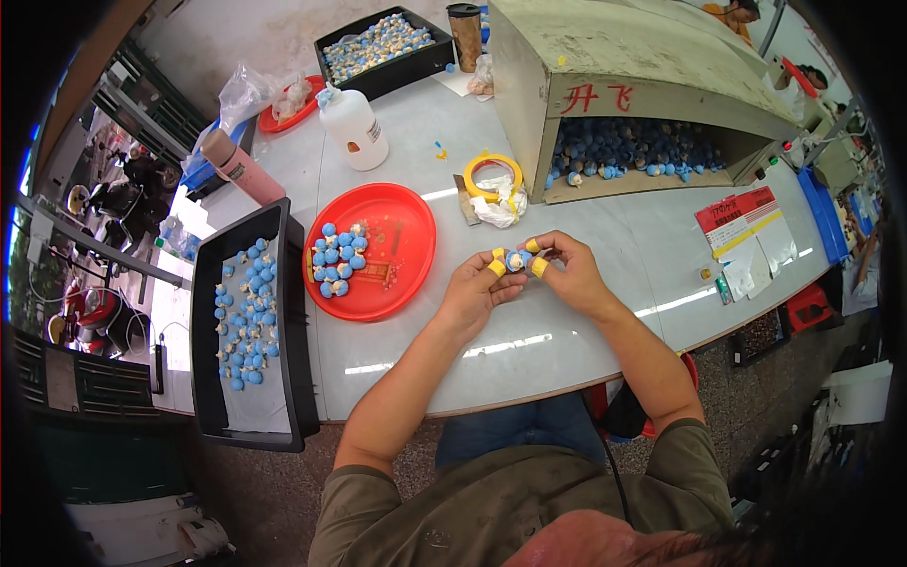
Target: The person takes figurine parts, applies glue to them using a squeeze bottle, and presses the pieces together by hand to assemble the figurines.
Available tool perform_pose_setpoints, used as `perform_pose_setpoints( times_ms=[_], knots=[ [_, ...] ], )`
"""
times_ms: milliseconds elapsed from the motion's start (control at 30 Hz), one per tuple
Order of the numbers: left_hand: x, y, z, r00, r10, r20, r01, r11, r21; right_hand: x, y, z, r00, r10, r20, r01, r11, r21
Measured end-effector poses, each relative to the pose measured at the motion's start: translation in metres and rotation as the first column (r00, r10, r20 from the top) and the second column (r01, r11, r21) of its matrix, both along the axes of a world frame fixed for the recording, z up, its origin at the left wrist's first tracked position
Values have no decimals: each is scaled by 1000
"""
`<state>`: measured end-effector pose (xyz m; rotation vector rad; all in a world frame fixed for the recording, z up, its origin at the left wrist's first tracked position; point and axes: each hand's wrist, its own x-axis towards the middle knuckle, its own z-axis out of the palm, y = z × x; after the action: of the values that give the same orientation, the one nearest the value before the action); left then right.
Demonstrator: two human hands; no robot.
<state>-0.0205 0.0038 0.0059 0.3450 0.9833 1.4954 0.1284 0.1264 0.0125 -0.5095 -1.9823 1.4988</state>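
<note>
Between both hands, above the grey tabletop, is a small blue and cream figure piece [516, 262]. My left hand [479, 290] pinches it from the left, with yellow tape wrapped round its fingertips. From the other side my right hand [569, 271] grips the same piece, its thumb and forefinger taped yellow too. The finer shape of the piece is partly hidden by the fingers. To the left lies a round red plate [402, 227] with a cluster of similar blue pieces [337, 257] on its left part.
A black tray [307, 378] with many blue pieces stands at the left; another black tray [387, 87] is at the back. Beyond my hands lie a yellow tape roll [493, 178] and crumpled white tissue. A box-like booth [529, 123] holds more pieces. A white bottle [354, 132] stands behind the plate.
</note>
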Motion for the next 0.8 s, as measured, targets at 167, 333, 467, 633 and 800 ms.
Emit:
perform_pose_setpoints(
  times_ms=[167, 333, 467, 633, 800],
  knots=[
    [3, -1, -3, 997, -23, 76, 21, 1000, 21, 2, -3, 3, 1000, 15, -13, -14, 999, 41],
    [3, -1, -5, 989, -60, 131, 55, 998, 44, 2, -1, -1, 998, 8, -55, -3, 997, 83],
    [5, -1, -3, 989, -57, 138, 53, 998, 30, 4, 1, 1, 999, 8, -36, -5, 997, 81],
    [6, -1, -9, 980, -79, 180, 73, 996, 43, 7, -2, 12, 1000, -2, -27, 8, 975, 224],
    [7, -1, -11, 980, -82, 181, 73, 996, 52, 6, -7, 19, 1000, -5, 3, 4, 945, 327]
  ],
)
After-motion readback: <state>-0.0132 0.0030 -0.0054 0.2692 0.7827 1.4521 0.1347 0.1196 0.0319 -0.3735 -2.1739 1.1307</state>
